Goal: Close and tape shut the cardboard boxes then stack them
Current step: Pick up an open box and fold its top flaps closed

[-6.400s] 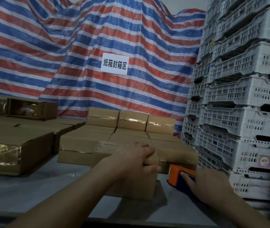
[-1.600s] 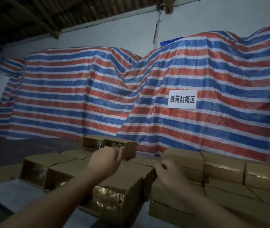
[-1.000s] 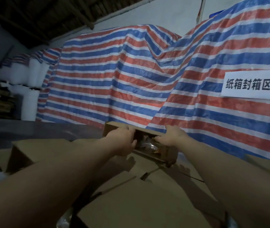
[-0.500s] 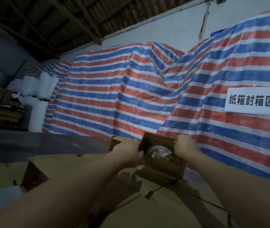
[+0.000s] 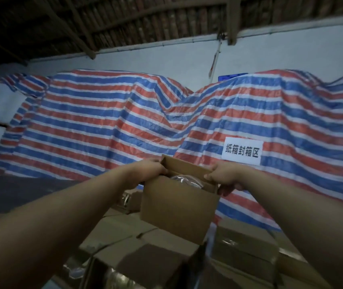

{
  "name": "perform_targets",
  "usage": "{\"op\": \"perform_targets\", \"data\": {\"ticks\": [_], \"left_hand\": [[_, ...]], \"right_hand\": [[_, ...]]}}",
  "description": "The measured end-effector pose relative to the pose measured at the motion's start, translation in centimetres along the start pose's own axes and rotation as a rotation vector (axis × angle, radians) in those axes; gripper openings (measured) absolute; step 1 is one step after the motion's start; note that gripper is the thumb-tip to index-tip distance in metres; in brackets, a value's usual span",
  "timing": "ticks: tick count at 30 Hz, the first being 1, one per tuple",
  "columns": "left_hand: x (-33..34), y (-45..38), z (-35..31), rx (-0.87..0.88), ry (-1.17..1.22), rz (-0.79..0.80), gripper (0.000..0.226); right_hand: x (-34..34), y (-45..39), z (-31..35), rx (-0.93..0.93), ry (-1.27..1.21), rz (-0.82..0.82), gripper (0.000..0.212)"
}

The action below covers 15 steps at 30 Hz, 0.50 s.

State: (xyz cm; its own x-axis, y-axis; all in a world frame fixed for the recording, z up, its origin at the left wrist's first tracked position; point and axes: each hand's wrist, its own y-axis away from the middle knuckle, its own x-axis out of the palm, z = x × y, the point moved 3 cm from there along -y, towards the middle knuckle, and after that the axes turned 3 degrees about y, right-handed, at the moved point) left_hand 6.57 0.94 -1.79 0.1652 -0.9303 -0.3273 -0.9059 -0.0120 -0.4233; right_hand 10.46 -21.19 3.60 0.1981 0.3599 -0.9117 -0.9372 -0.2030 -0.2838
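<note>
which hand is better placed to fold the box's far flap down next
Left, marginally. The left hand grips the open box right at the base of the raised far flap; the right hand grips the nearer right corner, suited to steadying.

1. Both bare forearms reach forward and up from the near edge, converging toward the middle.
2. The left hand (image 5: 150, 171) grips the left end of a cardboard box (image 5: 179, 207), fingers curled over its top edge.
3. The right hand (image 5: 226, 177) grips the right end, thumb on top, fingers wrapped beneath the corner.
4. Both wrists are level, well apart.
</note>
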Motion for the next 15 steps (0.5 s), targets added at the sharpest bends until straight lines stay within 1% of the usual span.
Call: {"op": "perform_targets", "data": {"ticks": [2,4,8,10,13,15], "left_hand": [[1.3,3.1,-2.4,-0.026,0.201,0.102,0.021],[2.8,6.1,-4.2,-0.064,0.343,0.163,0.02],[6.6,11.2,-5.6,-0.122,0.489,0.23,0.035],[8.9,13.3,-5.9,-0.102,0.529,0.267,0.039],[12.6,15.7,-6.6,-0.079,0.618,0.267,0.036],[15.0,16.8,-7.1,-0.113,0.68,0.278,0.03]], "right_hand": [[-1.7,4.0,-1.1,0.029,-0.014,0.048,0.023],[-3.4,8.1,-2.5,0.073,-0.042,0.095,0.025],[-6.2,15.6,-5.8,0.155,-0.074,0.147,0.027],[-7.0,18.9,-7.2,0.18,-0.063,0.188,0.027],[-7.9,22.6,-9.5,0.219,-0.04,0.25,0.031],[-8.4,24.3,-11.2,0.244,-0.029,0.26,0.031]]}}
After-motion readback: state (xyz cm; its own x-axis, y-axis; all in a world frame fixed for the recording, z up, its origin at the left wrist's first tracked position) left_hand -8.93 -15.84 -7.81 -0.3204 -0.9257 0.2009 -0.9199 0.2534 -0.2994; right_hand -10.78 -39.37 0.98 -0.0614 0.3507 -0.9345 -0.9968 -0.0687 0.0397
